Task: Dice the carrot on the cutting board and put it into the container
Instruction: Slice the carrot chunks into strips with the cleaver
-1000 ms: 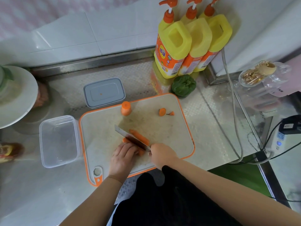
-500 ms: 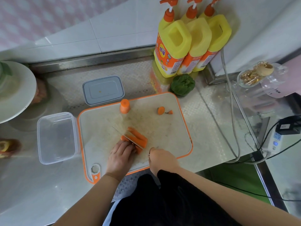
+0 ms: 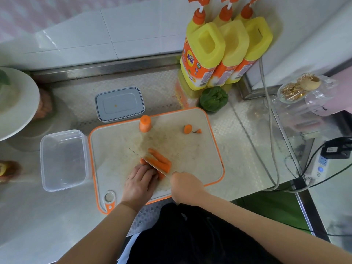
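Long orange carrot strips [image 3: 159,161] lie near the front of the white, orange-rimmed cutting board [image 3: 200,155]. My left hand [image 3: 141,180] holds the near ends of the strips down with curled fingers. My right hand [image 3: 185,184] grips the handle of a knife [image 3: 146,161], whose blade runs lengthwise along the strips, edge down on them. A carrot stub [image 3: 145,123] stands upright at the board's far edge, and a cut carrot top with its tip [image 3: 188,129] lies to the right of it. An empty clear plastic container [image 3: 62,160] sits against the board's left side.
A grey container lid [image 3: 119,104] lies behind the board. Three yellow detergent bottles [image 3: 224,48] and a green vegetable [image 3: 213,98] stand at the back right. A white plate [image 3: 13,103] is at the left. Cables [image 3: 270,149], a power strip [image 3: 322,164] and a glass jar [image 3: 302,92] occupy the right.
The knife blade has come down into the carrot strips, and a cut strip has fallen to the right. My left hand has stayed on the strips' near ends.
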The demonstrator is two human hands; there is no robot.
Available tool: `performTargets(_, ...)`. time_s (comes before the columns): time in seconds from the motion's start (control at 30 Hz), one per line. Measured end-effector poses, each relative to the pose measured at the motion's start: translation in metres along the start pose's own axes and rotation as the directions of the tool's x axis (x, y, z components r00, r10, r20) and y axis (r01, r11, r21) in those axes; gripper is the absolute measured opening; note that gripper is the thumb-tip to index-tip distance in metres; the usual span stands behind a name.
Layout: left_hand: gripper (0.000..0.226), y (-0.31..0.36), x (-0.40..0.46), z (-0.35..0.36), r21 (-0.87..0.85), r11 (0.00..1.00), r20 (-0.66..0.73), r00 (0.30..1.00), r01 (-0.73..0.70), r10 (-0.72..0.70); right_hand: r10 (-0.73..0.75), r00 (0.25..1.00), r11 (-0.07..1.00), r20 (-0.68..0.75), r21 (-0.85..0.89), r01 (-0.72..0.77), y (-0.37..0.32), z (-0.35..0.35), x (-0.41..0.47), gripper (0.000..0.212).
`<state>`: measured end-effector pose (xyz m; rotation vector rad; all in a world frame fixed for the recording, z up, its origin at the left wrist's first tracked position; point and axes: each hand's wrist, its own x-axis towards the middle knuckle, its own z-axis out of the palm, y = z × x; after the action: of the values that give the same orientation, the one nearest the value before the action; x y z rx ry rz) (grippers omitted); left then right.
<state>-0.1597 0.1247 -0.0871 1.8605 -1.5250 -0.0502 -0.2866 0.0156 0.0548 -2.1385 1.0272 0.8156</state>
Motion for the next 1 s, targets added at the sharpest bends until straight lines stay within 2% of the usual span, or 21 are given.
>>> performTargets(0.27, 0.011, 0.002, 0.002, -0.001, -0.028, 0.999, -0.017, 0.999, -0.031, 0.031, 0.043, 0.999, 0.999, -0.018, -0.028, -0.044, -0.010, 0.003, 0.013, 0.027)
performTargets(0.43, 0.012, 0.006, 0.005, -0.003, -0.033, 0.999, -0.021, 1.000, -0.017, 0.016, 0.107, 0.994, 0.994, -0.024, 0.039, -0.106, -0.010, 0.011, 0.025, 0.024)
performTargets(0.77, 0.012, 0.001, -0.004, -0.001, 0.011, 1.000, 0.005, 1.000, -0.018, 0.018, 0.067, 0.998, 0.990, 0.001, 0.126, -0.066, 0.008, 0.008, 0.038, 0.021)
performTargets(0.87, 0.012, 0.003, -0.004, -0.004, 0.005, 1.000, 0.007, 1.000, -0.027, 0.027, 0.057, 0.998, 0.995, -0.012, 0.086, -0.056, 0.004, 0.014, 0.033, 0.019)
performTargets(1.0, 0.012, 0.005, -0.003, -0.005, 0.011, 1.000, 0.002, 1.000, -0.029, 0.029, 0.009, 0.994, 0.991, -0.108, 0.134, 0.006, -0.001, 0.028, 0.023, 0.052)
